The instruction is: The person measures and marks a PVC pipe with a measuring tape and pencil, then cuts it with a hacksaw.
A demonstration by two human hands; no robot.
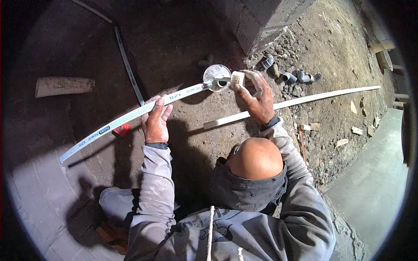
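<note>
White printed plastic pipe [130,115] is slanting above the dirt floor, the left hand [155,122] wrapping its fingers around it for steadiness, while the right hand [257,98] is pinching a small white fitting [237,78] at its end, beside a round clear container [216,75].

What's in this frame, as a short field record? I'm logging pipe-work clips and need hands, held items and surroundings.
left hand: left hand grips a white printed pipe near its middle
right hand: right hand holds a small white fitting at the pipe's end
near the fitting: round open tin on the ground
ground right: second white pipe lying flat; grey fittings among rubble
ground left: pale pipe offcut
posture: crouched, grey hooded top
</note>
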